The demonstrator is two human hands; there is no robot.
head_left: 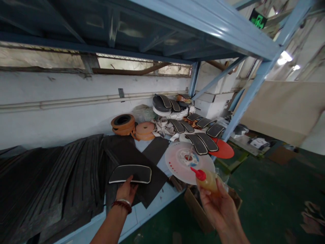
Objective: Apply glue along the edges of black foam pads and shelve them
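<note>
Curved black foam pad (130, 174), white-edged, gripped by left hand (126, 190); right fingers (204, 193) pinching amber plastic squeeze bottle (208, 181).

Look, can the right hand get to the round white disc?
Probably yes. The right hand is right beside the round white disc, and nothing stands between them. But it is holding a squeeze bottle, so it may need to put that down first.

A black pad (129, 173) with white edging rests on the left hand (126, 191), near; a yellowish squeeze bottle (207, 181) with a red nozzle tilts left in the right hand (218, 211).
</note>
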